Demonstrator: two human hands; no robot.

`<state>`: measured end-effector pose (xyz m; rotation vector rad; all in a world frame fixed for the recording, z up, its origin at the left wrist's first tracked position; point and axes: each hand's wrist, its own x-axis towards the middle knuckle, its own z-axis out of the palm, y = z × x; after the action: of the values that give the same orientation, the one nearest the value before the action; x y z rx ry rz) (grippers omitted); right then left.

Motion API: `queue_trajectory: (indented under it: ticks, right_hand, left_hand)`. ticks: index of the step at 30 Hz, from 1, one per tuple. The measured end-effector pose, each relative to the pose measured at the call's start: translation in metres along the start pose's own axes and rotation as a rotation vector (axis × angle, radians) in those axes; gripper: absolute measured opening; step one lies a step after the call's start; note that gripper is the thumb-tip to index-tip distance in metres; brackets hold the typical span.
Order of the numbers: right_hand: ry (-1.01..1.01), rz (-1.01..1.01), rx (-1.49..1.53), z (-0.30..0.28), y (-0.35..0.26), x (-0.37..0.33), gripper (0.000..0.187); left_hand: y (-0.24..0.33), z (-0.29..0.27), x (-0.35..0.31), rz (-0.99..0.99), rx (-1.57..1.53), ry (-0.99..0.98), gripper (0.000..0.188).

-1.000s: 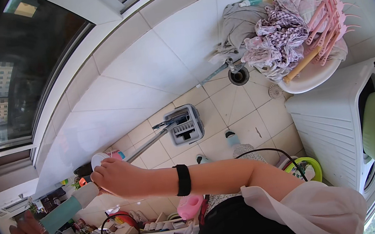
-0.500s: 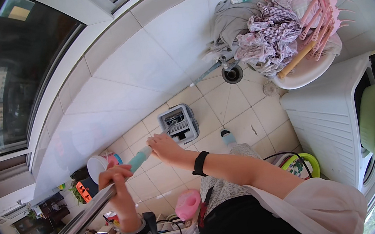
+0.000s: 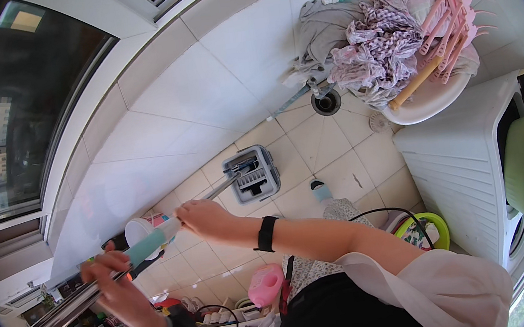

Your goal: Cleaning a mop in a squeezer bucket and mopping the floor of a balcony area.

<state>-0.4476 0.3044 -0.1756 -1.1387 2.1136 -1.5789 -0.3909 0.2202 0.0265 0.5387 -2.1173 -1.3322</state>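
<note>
A long mop handle (image 3: 147, 246) with a turquoise grip and metal shaft runs slantwise from the lower left to a grey mop bucket (image 3: 267, 163) on the floor. Its lower end goes down into the bucket; the mop head there is hard to make out. Nearer the bucket, my right hand (image 3: 207, 222) is closed around the handle just below the turquoise grip. Farther up, my left hand (image 3: 116, 288) wraps loosely around the metal part, its fingers slightly blurred.
A white basin (image 3: 423, 109) heaped with laundry and pink hangers stands at the upper right, near a floor drain pipe (image 3: 326, 102). A white washing machine (image 3: 454, 164) stands at right. A pink jug (image 3: 266, 284), green tub (image 3: 441, 229) and white bucket (image 3: 138, 231) stand around.
Both my hands have moved left and slightly lower, with the mop handle drawn back that way. More of the thin shaft shows between my right hand and the bucket.
</note>
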Motion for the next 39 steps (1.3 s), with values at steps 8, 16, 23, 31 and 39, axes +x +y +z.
queue_trajectory:
  ticks: [8, 16, 23, 31, 39]
  right_hand:
    - [0.052, 0.284, -0.161, 0.028, 0.098, -0.061, 0.022]
    - [0.022, -0.280, 0.149, -0.036, -0.096, 0.017, 0.025]
    - [0.035, -0.315, 0.165, -0.018, -0.086, 0.026, 0.025]
    - [0.016, 0.361, -0.092, 0.036, 0.094, -0.050, 0.026]
    - [0.112, -0.074, 0.130, 0.008, 0.005, -0.024, 0.023]
  left_hand:
    - [-0.076, 0.061, -0.060, -0.129, 0.012, -0.258, 0.012]
    - [0.104, -0.065, 0.014, 0.268, -0.095, 0.130, 0.033]
    - [0.088, -0.057, 0.019, 0.153, -0.025, 0.219, 0.032]
    - [-0.081, 0.058, -0.048, -0.175, 0.035, -0.196, 0.013]
    - [0.020, 0.007, -0.022, 0.126, 0.098, -0.155, 0.025]
